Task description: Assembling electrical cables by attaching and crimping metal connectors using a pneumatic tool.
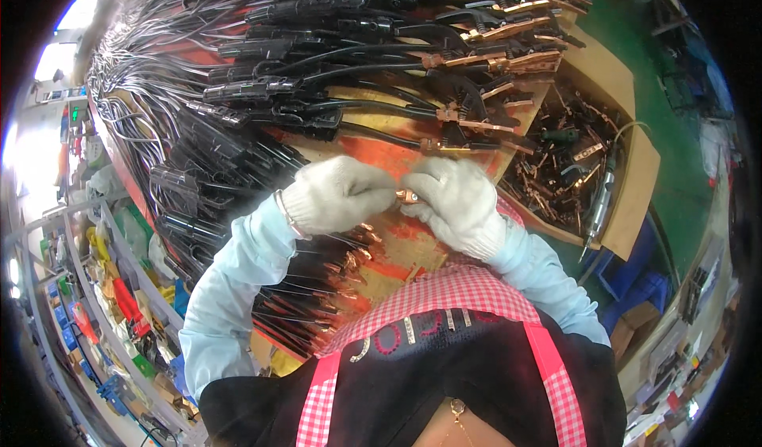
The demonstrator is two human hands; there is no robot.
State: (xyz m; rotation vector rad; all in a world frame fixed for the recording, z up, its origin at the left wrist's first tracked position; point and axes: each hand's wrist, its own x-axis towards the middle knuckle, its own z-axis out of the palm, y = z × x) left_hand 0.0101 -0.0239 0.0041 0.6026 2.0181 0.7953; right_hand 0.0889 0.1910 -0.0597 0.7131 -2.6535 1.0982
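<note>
My left hand [337, 195], in a white knit glove, comes in from the left with its fingertips pinched together. Facing it, my right hand [459, 201], also gloved, closes thumb and fingers on a small copper fitting [408, 196]. The left fingertips meet the fitting's left side; whatever lies inside that pinch is hidden. Just beyond the hands, black cables [381, 135] end in copper-jawed clamps [452, 115], laid in rows across the bench.
At the right stands an open cardboard box [641, 179] of loose copper parts, with a silver pen-shaped power screwdriver [606, 197] along its side. Bundled grey leads [131, 74] fill the far left. Copper-tipped cables [317, 276] lie near my left forearm. Crowded shelving [111, 288] stands farther left.
</note>
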